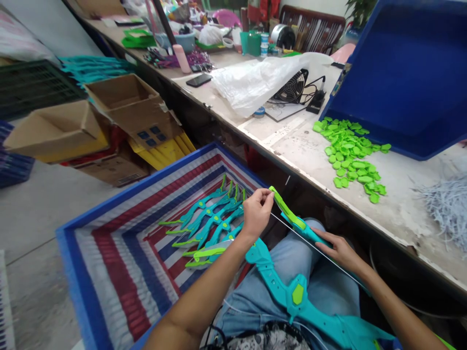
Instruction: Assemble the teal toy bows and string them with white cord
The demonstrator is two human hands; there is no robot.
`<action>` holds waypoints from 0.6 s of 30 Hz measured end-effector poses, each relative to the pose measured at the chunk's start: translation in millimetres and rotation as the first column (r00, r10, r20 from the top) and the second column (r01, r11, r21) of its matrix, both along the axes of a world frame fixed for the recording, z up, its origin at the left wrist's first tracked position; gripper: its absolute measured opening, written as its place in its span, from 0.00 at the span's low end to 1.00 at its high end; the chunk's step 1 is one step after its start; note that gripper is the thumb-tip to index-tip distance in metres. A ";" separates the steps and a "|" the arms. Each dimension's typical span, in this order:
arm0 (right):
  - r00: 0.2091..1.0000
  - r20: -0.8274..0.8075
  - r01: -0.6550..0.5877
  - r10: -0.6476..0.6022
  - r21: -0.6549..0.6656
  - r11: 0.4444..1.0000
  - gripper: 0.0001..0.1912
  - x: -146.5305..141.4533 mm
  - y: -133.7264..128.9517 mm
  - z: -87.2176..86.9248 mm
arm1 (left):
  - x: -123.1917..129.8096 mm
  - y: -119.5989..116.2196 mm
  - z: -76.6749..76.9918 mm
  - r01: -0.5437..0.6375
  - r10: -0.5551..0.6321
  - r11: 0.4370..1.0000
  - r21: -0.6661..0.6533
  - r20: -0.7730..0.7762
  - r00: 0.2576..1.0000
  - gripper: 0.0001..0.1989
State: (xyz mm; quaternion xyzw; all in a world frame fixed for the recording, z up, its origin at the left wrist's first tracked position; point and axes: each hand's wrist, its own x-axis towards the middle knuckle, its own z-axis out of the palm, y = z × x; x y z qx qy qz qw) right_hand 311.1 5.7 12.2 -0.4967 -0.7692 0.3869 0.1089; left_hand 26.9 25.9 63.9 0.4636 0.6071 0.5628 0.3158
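Observation:
A teal plastic toy bow (316, 236) with a lime-green limb at its upper end is held above my lap. My left hand (258, 210) is closed in a pinch at the tip of the green limb, where a white string (310, 246) starts and runs taut along the bow. Lower down, my right hand (339, 249) grips the teal part between thumb and fingers. Another teal bow (279, 287) with a green hexagonal piece (297, 294) lies across my thighs. Several teal and green bows (215, 214) lie side by side in the crate to my left.
The blue-rimmed crate (120, 192) has a striped lining. Green hexagonal pieces (352, 150) are heaped on the workbench (295, 146) before a tilted blue bin (401, 82). A bundle of pale strings (447, 209) is at right; a fan (292, 86) and cardboard boxes (124, 104) stand farther off.

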 end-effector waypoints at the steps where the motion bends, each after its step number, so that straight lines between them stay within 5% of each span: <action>1: 1.000 0.002 -0.002 0.002 -0.001 1.000 0.26 0.2 0.1 0.2 | 0.5 0.3 -0.7 0.001 -0.001 1.000 0.004 -0.001 1.000 0.10; 8: 1.000 -0.003 -0.019 0.019 0.012 1.000 0.27 0.4 0.5 1.4 | 3.1 3.1 -3.8 0.019 -0.021 0.999 0.031 0.069 0.997 0.09; 13: 1.000 0.017 -0.018 0.017 0.061 0.998 0.26 1.7 -4.4 -3.6 | -5.3 9.3 -5.9 0.208 -0.206 0.978 0.032 0.348 0.915 0.20; 18: 0.996 0.090 -0.034 0.022 0.132 0.991 0.26 2.3 -12.9 -5.7 | -15.3 8.3 -11.6 0.316 -0.294 0.949 0.021 0.426 0.855 0.20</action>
